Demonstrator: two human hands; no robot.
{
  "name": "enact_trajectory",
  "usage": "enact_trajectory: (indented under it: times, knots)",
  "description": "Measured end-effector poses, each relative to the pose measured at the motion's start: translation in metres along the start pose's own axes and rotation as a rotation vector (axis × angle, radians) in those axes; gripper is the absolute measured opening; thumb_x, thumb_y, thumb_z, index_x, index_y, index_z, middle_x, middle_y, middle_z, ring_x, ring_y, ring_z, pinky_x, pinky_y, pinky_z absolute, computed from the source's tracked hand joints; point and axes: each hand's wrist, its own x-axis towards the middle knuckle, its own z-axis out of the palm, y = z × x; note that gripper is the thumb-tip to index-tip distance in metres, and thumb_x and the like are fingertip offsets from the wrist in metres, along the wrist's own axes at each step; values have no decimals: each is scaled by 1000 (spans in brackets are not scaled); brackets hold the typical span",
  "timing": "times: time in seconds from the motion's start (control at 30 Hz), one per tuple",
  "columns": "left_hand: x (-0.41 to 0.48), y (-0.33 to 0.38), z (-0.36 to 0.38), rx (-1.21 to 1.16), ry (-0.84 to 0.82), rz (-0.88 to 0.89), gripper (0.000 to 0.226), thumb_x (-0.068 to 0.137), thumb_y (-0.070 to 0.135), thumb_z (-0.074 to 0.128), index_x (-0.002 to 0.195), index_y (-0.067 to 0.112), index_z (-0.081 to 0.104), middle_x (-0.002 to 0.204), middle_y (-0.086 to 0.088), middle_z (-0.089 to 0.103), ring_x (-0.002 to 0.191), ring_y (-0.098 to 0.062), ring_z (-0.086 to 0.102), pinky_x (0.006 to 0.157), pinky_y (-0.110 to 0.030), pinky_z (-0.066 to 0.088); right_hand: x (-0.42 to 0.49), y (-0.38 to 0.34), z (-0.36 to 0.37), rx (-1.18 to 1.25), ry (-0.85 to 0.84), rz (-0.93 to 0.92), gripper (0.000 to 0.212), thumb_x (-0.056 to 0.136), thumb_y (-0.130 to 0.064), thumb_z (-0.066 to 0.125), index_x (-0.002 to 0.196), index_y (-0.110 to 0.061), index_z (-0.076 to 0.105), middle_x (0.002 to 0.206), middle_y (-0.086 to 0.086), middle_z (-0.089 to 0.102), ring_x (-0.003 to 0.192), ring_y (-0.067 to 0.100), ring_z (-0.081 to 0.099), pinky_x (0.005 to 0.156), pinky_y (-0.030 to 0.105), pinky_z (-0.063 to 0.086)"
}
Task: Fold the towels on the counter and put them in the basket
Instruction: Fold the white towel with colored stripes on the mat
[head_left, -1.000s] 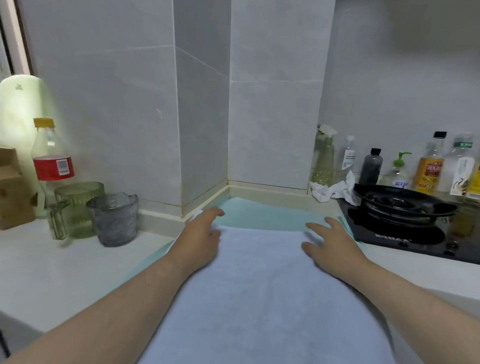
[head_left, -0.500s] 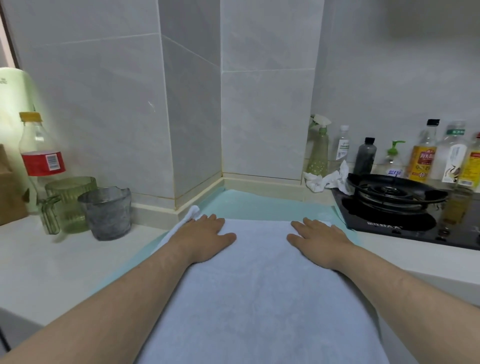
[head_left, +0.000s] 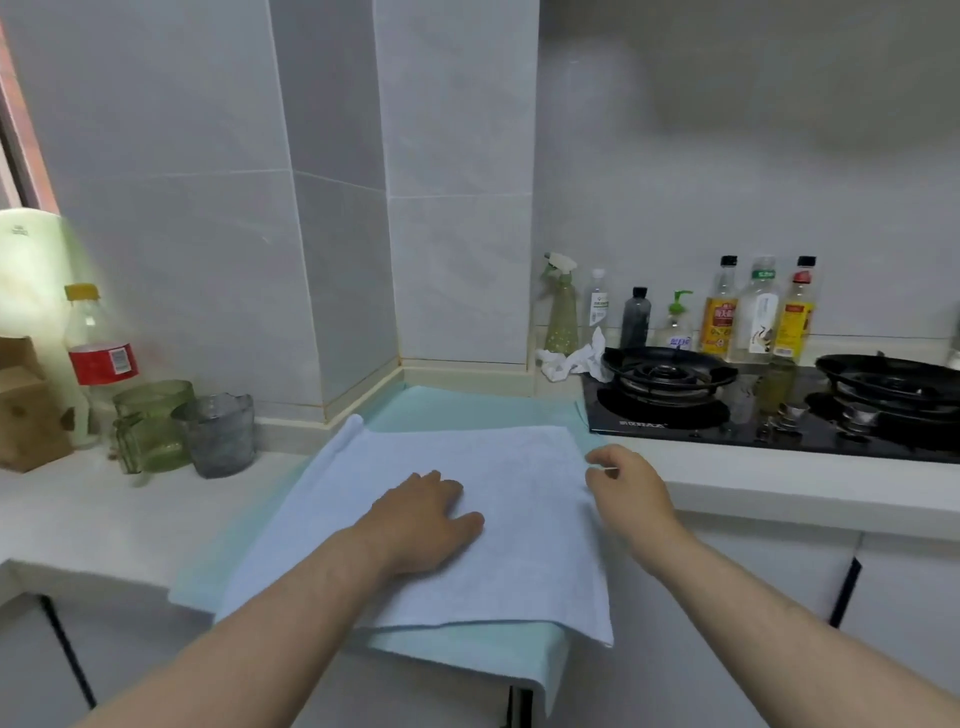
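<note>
Folding: pale blue terry towel (head_left: 519, 545) lies flat atop mint green towel (head_left: 467, 410) on white desk (head_left: 104, 509).
Left hand (head_left: 421, 519): flat, fingers straight, pressing its middle.
Right hand (head_left: 623, 488): fingers curled at right edge; grip unclear.
Advice: anchor centre, carry edge across squarely.

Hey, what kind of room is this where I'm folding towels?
Most likely a home kitchen: a black glass two-burner gas hob is set into the white counter, and a row of oil and sauce bottles with a green spray bottle lines the grey tiled wall behind it.
</note>
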Motion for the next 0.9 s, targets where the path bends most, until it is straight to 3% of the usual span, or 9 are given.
enact_trajectory:
  times: [0.07, 0.17, 0.23, 0.33, 0.5, 0.63, 0.77, 0.9]
  knots:
    - [-13, 20, 11, -21, -50, 37, 60, 97, 57, 34, 147, 25, 34, 156, 0, 28, 144, -20, 22, 114, -36, 16, -31, 15, -5, 189, -31, 159, 24, 89, -7, 50, 107, -11, 65, 110, 4, 65, 93, 18, 58, 79, 29, 45]
    - [-16, 26, 27, 70, -36, 46, 71, 93, 67, 31, 154, 34, 16, 163, 3, 7, 150, -18, 3, 120, -41, 3, -75, 29, -6, 519, -228, 430, 23, 87, -6, 50, 102, -3, 68, 94, 15, 72, 76, 22, 65, 72, 33, 56]
    - [-15, 24, 30, 89, -14, 27, 74, 91, 70, 31, 154, 35, 14, 163, 5, 4, 150, -16, 1, 121, -41, 3, -93, 30, -5, 653, -309, 521, 24, 87, -6, 53, 100, -3, 72, 84, 10, 74, 69, 20, 67, 70, 30, 57]
    - [-14, 24, 31, 81, 8, 28, 74, 91, 70, 33, 154, 35, 17, 163, 5, 7, 150, -16, 4, 121, -41, 4, -101, 30, -5, 764, -256, 545, 21, 88, -1, 51, 96, -3, 70, 84, 11, 75, 75, 24, 67, 78, 39, 59]
    - [-12, 22, 33, 71, 29, 17, 73, 90, 71, 34, 153, 36, 20, 163, 6, 10, 150, -16, 8, 121, -40, 6, -99, 31, -14, 732, -147, 475, 7, 91, -3, 56, 94, 1, 62, 94, 17, 72, 82, 28, 69, 72, 39, 60]
    - [-12, 23, 33, 75, 33, 17, 72, 90, 70, 35, 153, 37, 21, 163, 6, 11, 150, -16, 9, 121, -40, 6, -96, 30, -22, 530, -139, 368, 15, 90, -7, 58, 76, -8, 63, 70, 5, 60, 59, 16, 52, 64, 28, 50]
    - [-13, 22, 32, 68, 39, 19, 72, 90, 70, 35, 152, 37, 22, 163, 6, 11, 149, -16, 9, 121, -40, 6, -96, 35, -20, 510, -197, 462, 16, 90, -3, 51, 82, -8, 64, 72, 7, 55, 62, 17, 48, 61, 26, 50]
    - [-13, 22, 32, 61, 44, 17, 72, 90, 70, 36, 152, 37, 23, 162, 7, 13, 149, -16, 11, 121, -40, 7, -102, 38, -11, 540, -268, 537, 20, 86, -4, 50, 76, -11, 65, 74, 7, 58, 61, 16, 48, 61, 23, 51]
